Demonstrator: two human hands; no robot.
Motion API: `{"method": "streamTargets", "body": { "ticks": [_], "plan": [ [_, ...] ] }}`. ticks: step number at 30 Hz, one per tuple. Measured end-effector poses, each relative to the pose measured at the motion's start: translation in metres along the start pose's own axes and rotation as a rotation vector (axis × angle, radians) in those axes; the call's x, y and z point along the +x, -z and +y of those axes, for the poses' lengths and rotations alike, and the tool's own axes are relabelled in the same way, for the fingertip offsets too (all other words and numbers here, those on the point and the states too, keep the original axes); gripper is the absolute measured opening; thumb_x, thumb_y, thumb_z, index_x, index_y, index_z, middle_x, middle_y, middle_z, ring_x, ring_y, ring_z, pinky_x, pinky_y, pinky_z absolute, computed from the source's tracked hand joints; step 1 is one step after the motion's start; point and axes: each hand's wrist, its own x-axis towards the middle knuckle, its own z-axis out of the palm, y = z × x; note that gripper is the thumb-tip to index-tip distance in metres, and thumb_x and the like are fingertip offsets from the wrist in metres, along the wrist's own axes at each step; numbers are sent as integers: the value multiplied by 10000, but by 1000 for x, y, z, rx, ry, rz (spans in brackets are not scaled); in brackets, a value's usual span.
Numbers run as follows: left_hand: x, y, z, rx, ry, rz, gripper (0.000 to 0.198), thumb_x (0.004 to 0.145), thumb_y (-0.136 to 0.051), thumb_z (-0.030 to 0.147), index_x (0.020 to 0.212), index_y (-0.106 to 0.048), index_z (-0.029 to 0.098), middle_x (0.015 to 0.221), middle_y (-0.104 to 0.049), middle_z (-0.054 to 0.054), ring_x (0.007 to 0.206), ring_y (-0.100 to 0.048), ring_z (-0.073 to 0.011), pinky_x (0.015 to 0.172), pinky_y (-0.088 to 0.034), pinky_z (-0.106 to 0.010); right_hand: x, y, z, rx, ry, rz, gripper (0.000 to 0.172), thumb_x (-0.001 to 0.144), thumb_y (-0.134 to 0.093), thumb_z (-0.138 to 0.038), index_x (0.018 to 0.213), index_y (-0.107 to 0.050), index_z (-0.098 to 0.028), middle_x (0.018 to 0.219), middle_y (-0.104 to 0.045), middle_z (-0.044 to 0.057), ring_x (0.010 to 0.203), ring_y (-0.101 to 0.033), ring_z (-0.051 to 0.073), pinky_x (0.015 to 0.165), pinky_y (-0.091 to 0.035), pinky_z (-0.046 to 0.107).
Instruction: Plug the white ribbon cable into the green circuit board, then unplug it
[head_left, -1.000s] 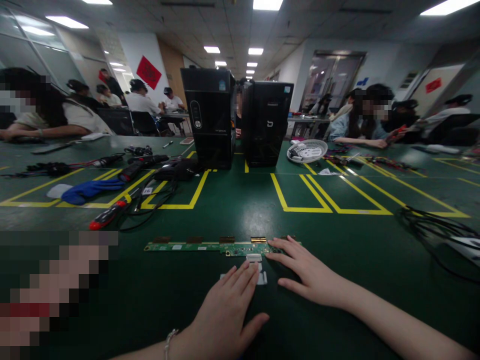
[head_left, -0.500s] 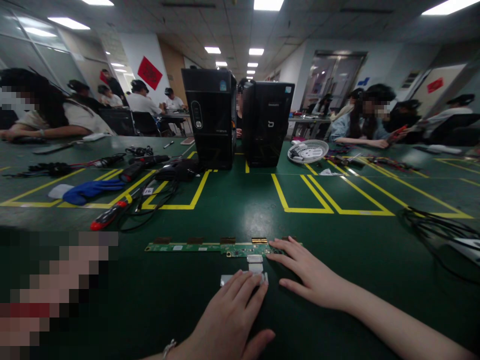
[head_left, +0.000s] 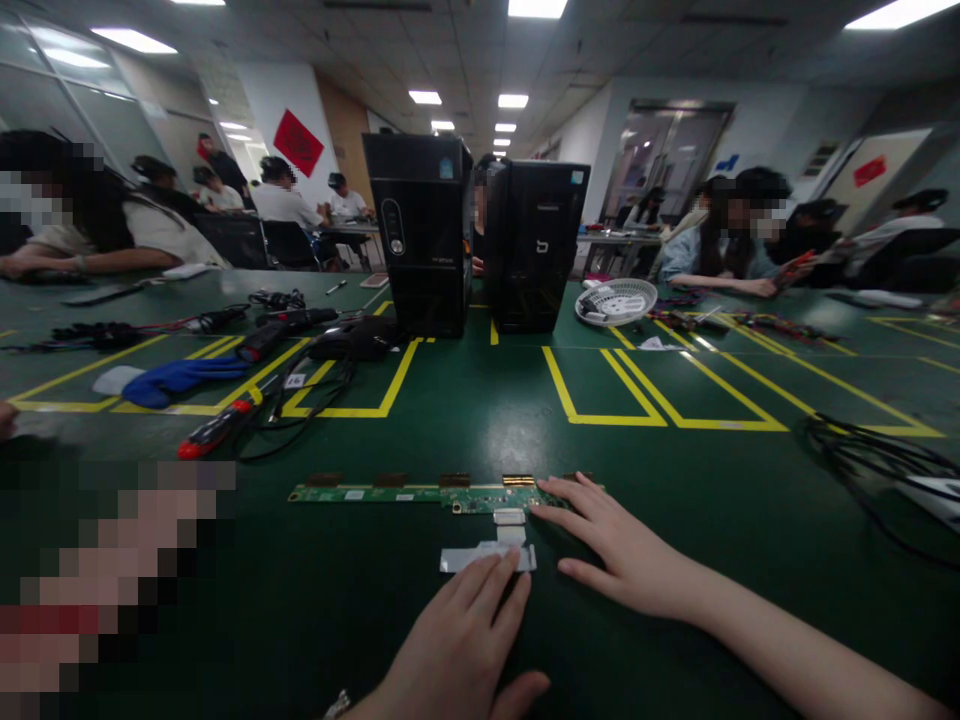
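A long, narrow green circuit board [head_left: 420, 496] lies flat on the dark green table, with several brown-gold tabs along its far edge. From its near side a white flat ribbon cable [head_left: 465, 560] comes toward me, folded to the left. My left hand [head_left: 465, 625] lies over the near edge of this cable, fingertips on it, thumb held apart. Spread over the right end of the board, my right hand [head_left: 600, 540] rests with its index and middle fingertips on it and the thumb on the table. That end of the board is partly hidden by the fingers.
Two black computer towers [head_left: 420, 240] stand at the back. To the left lie a red-black screwdriver [head_left: 215, 430], a blue glove [head_left: 184, 380] and black cables. A white basket [head_left: 615, 302] and a black cable bundle [head_left: 862, 470] are on the right. Several people sit around.
My left hand has drawn back slightly toward me, uncovering more of the ribbon cable. My right hand and the board have hardly moved.
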Motion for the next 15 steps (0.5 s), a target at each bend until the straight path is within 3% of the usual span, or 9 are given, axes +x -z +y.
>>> {"method": "streamTargets", "body": {
  "ticks": [4, 15],
  "plan": [
    [1, 4, 1, -7, 17, -76, 607, 921, -514, 471, 1374, -494, 67, 1443, -443, -220, 1287, -470, -366, 1018, -448, -483, 0, 0, 0, 1, 0, -9, 530, 958, -414, -532, 1445, -341, -338, 1552, -232, 53, 1428, -184, 268, 1164, -147, 578],
    [1, 1, 1, -32, 40, -117, 678, 919, -489, 542, 1422, -431, 89, 1486, -362, -200, 1336, -407, -354, 1051, -410, -470, 2, 0, 0, 42, -2, 13, 519, 946, -441, -535, 1424, -385, -340, 1542, -259, 51, 1419, -207, 282, 1163, -148, 579]
  ]
}}
